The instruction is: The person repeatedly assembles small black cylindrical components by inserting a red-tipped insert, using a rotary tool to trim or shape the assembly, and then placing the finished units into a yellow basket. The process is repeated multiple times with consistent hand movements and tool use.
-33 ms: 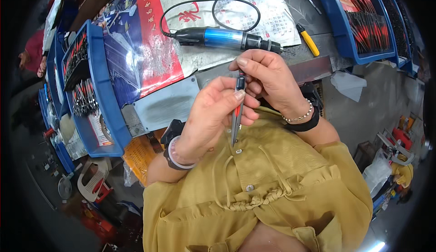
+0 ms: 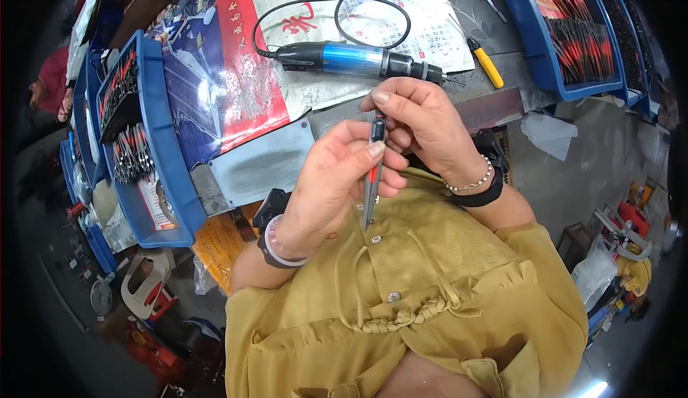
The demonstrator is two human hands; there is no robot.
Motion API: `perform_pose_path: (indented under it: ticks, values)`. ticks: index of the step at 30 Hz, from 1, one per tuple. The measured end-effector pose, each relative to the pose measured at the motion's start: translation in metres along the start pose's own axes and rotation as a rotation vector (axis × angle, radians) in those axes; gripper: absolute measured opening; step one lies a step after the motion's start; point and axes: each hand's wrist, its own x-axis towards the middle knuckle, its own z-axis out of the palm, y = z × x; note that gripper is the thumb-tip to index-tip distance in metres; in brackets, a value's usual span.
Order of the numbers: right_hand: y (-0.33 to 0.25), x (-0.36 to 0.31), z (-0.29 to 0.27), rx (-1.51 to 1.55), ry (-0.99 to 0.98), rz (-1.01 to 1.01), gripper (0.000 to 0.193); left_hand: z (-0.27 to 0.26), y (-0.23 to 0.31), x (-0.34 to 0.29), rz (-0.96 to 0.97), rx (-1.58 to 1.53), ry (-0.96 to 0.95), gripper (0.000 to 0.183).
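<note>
Between my two hands is a slim black and red drawing compass (image 2: pixel 371 197), its pointed legs together and aimed down toward my chest. My left hand (image 2: pixel 333 172) is closed around its upper part, the thumb pressed on the dark body. At the top end, my right hand (image 2: pixel 426 115) is closed in a pinch, thumb against forefinger. Whatever small part sits under those right fingertips is mostly hidden. Just beyond my hands, a blue and black electric screwdriver (image 2: pixel 351 61) lies on the bench with its bit pointing right.
A blue bin (image 2: pixel 168 154) on the left holds many black and red pieces. Similar pieces fill another blue bin (image 2: pixel 559 82) at the right. A yellow-handled tool (image 2: pixel 489 68) lies beside a printed calendar sheet (image 2: pixel 430 11). A grey metal plate (image 2: pixel 261 161) rests at the bench's near edge.
</note>
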Motion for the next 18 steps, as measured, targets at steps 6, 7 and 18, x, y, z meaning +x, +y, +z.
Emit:
perform_pose_path:
  ticks: [6, 7, 18]
  values:
    - [-0.011, -0.022, -0.008, -0.300, -0.046, -0.048, 0.018, -0.020, 0.007, -0.016, 0.094, -0.021, 0.047, 0.022]
    - [-0.013, -0.034, -0.014, -0.340, -0.110, -0.033, 0.017, -0.025, 0.008, -0.019, 0.121, -0.022, 0.059, 0.022]
    - [0.102, -0.074, -0.077, -1.666, -0.173, -0.341, 0.014, -0.051, -0.027, -0.053, 0.246, -0.034, 0.125, 0.024]
